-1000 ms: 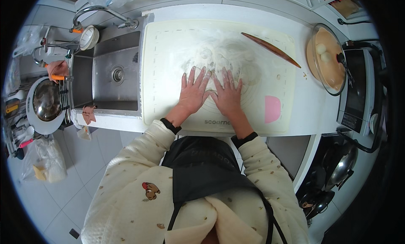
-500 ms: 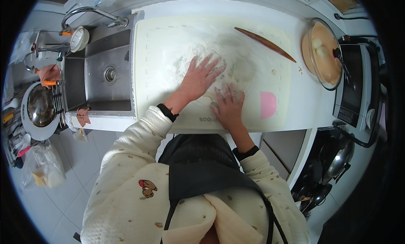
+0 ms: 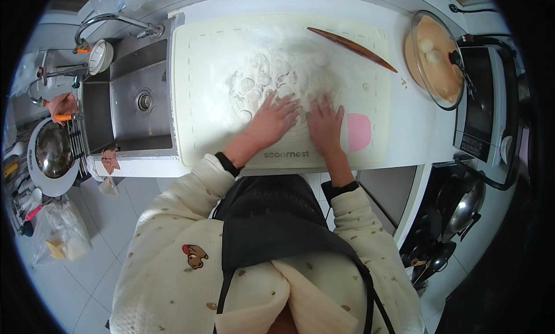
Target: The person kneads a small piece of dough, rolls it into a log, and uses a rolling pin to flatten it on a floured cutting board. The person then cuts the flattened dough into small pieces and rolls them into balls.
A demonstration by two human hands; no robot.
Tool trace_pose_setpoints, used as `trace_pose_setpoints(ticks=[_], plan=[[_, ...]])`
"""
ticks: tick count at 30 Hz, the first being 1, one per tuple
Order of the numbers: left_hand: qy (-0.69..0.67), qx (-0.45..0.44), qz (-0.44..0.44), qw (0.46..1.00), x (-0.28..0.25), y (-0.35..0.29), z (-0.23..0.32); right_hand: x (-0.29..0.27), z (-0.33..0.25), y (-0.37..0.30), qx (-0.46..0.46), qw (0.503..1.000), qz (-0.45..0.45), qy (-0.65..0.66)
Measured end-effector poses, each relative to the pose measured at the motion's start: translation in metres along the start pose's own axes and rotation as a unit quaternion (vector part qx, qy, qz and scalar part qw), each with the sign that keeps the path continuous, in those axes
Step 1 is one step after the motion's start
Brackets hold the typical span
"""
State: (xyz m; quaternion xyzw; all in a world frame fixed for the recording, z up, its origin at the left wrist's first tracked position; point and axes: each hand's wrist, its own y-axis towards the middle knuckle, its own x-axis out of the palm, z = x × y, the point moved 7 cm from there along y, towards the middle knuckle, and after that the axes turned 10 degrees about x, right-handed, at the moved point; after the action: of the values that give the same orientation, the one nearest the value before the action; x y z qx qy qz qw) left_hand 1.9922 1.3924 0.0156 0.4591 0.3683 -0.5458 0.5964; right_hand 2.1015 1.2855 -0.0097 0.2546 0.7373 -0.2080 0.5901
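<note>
Several small round dough pieces (image 3: 264,78) lie dusted with flour near the middle of a cream pastry mat (image 3: 214,143). My left hand (image 3: 273,121) rests palm down at their near edge, fingers stretched out over some of them. Beside it, my right hand (image 3: 325,121) lies palm down on the floured mat; its fingers are stretched forward, their tips smeared by motion. What is under the palms is hidden. A tapered wooden rolling pin (image 3: 352,48) lies aslant at the far right of the mat. Nearer my right hand is a pink dough scraper (image 3: 359,132).
On the left is a steel sink (image 3: 126,117) with a tap (image 3: 110,17) and a white bowl (image 3: 101,56). A glass lid (image 3: 415,56) leans on a tan bowl (image 3: 435,36) holding pale dough at the right, beside a microwave (image 3: 483,103).
My left hand has drawn back toward me, uncovering several dough pieces. My right hand has slid forward and slightly right. The whole view has shifted a little.
</note>
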Motion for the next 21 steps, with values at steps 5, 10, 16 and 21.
trace_pose_setpoints(ticks=[5, 10, 16, 21], plan=[[0.008, -0.061, 0.027, 0.998, 0.003, -0.009, 0.017, -0.006, 0.011, -0.030, 0.042, 0.996, 0.026, 0.067], [0.013, -0.068, 0.021, 0.997, 0.015, -0.021, 0.036, -0.011, 0.017, -0.041, 0.044, 0.993, 0.065, 0.091], [-0.021, -0.049, 0.024, 0.998, 0.013, -0.028, 0.048, -0.026, 0.022, -0.024, 0.058, 0.988, 0.133, 0.062], [0.049, -0.297, 0.146, 0.942, -0.045, -0.023, -0.024, -0.044, 0.005, 0.031, 0.145, 0.982, 0.112, 0.040]])
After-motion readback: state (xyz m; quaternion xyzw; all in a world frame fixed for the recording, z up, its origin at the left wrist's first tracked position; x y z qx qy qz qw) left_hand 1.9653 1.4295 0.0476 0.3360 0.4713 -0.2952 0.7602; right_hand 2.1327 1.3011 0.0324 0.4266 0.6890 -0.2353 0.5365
